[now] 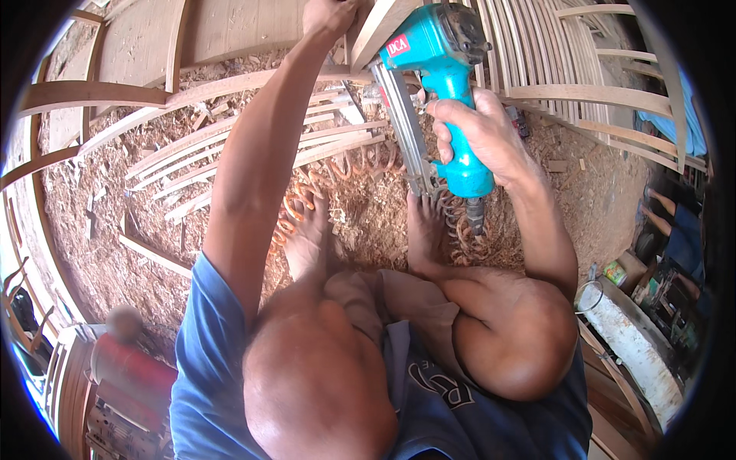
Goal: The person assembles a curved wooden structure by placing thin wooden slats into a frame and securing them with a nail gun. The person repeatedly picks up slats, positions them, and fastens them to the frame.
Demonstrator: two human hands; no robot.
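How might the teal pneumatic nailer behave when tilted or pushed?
The teal pneumatic nailer is likely stiff, given its hard-looking casing and straight metal magazine. It may feel top-heavy, as its bulky head extends beyond the handle that the right hand grips.

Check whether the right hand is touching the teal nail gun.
Touching: the head view shows the right hand wrapped around the teal nail gun at its handle.

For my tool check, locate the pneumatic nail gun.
Head view, upper right of centre: the pneumatic nail gun is in the right hand, above the right foot.
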